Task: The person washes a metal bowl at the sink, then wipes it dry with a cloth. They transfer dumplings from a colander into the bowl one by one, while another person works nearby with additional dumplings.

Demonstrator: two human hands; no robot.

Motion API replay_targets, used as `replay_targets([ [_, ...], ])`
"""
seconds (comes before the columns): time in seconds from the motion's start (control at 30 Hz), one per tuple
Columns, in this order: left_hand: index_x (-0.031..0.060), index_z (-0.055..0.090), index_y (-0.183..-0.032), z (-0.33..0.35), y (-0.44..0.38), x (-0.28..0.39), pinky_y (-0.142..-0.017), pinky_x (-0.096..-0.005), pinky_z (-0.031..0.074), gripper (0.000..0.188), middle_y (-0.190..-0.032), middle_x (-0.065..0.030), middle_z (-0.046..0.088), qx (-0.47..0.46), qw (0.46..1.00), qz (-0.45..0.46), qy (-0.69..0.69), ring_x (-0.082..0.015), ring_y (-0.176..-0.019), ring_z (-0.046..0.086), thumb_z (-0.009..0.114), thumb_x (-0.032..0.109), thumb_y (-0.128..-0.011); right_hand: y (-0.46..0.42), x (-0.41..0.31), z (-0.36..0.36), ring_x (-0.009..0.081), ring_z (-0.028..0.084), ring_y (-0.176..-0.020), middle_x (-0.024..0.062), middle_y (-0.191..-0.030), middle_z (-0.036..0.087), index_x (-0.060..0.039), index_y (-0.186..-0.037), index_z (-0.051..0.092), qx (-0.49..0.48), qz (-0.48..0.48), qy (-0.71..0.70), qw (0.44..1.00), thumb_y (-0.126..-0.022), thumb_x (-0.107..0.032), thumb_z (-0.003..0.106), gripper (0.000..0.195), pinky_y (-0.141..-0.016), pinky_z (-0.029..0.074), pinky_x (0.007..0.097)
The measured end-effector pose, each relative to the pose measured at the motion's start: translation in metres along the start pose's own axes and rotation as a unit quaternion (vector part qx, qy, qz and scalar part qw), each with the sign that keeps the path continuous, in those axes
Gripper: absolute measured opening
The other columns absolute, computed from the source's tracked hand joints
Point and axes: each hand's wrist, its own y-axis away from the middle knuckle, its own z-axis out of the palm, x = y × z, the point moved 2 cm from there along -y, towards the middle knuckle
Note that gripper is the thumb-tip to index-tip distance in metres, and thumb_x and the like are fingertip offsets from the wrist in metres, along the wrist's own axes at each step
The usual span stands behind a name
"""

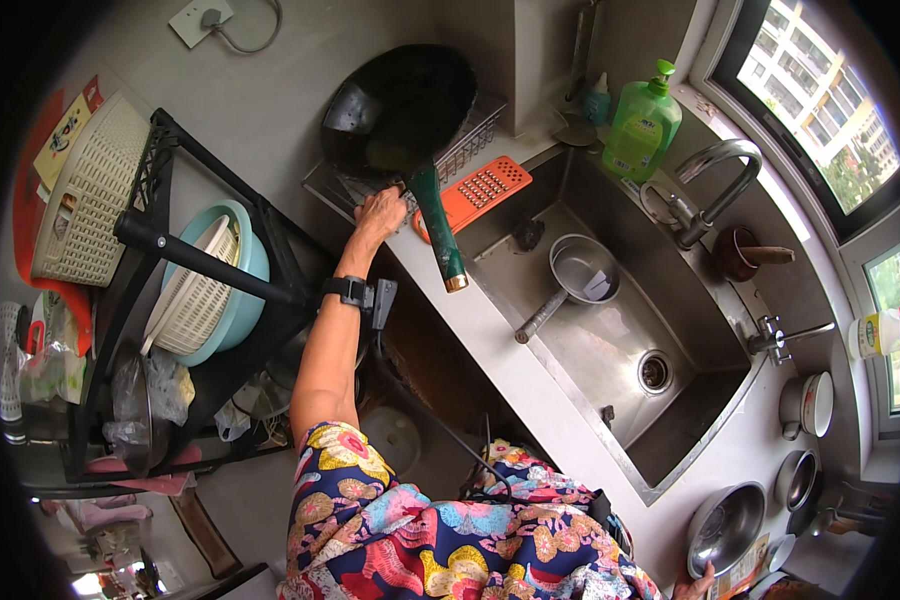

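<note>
My left hand (381,214) reaches to the back corner of the counter, its fingers bent at the wire rack (469,142) beneath the wok. The dark wok (401,112) rests tilted on that rack, and its green handle (439,225) points towards me over the counter edge. Whether these fingers grip anything is hidden. Next to the handle lies an orange grater (480,195). At the lower right my right hand (696,583), mostly cut off by the picture's rim, has its fingers on the rim of a metal bowl (727,529).
A small saucepan (585,270) sits in the steel sink (607,375), below the faucet (727,187). A green pump bottle (643,127) stands behind. Left is a black shelf rack (210,270) with baskets and a blue basin (255,300). A cable (420,412) runs from my left wrist.
</note>
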Motion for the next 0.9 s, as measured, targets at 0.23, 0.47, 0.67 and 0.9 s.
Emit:
replay_targets([
  [0.23,0.0023,0.062,-0.083,0.006,-0.027,-0.019,-0.084,-0.0416,0.045,0.035,-0.103,-0.0176,0.064,-0.06,0.965,0.246,0.069,-0.0346,-0.097,0.057,0.046,0.033,-0.077,0.003,0.0,-0.002,0.0332,0.051,-0.112,0.0139,-0.125,0.052,-0.0042,-0.121,0.052,0.011,0.0,0.0,1.0,-0.085,-0.024,0.064,0.043,-0.098,0.041,0.0499],
  [0.47,0.006,0.061,-0.072,-0.021,-0.019,0.003,-0.076,-0.0312,0.04,0.021,-0.081,-0.008,0.061,-0.189,0.978,0.055,0.074,-0.0211,-0.08,0.053,0.056,0.026,-0.073,0.001,0.001,0.009,0.0327,0.053,-0.111,0.0136,-0.123,0.054,-0.0039,-0.12,0.053,0.005,0.008,0.007,1.0,-0.085,-0.023,0.064,0.041,-0.096,0.043,0.0497],
  [0.67,0.0075,0.064,-0.066,-0.006,-0.034,-0.012,-0.079,-0.033,0.039,0.021,-0.079,-0.004,0.062,-0.199,0.972,-0.059,0.111,-0.0188,-0.081,0.052,0.063,0.029,-0.063,0.002,0.001,0.009,0.0321,0.054,-0.109,0.0133,-0.121,0.055,-0.0037,-0.118,0.053,0.009,0.008,0.005,1.0,-0.085,-0.023,0.063,0.04,-0.095,0.044,0.0495],
  [0.9,0.0094,0.071,-0.075,0.006,-0.049,-0.033,-0.089,-0.0325,0.039,0.033,-0.095,-0.0073,0.069,-0.219,0.969,0.0,0.111,-0.0206,-0.092,0.057,0.06,0.041,-0.071,0.002,-0.002,0.008,0.0316,0.055,-0.107,0.013,-0.118,0.056,-0.0034,-0.117,0.054,0.007,0.01,0.008,1.0,-0.084,-0.022,0.063,0.039,-0.093,0.046,0.0492],
])
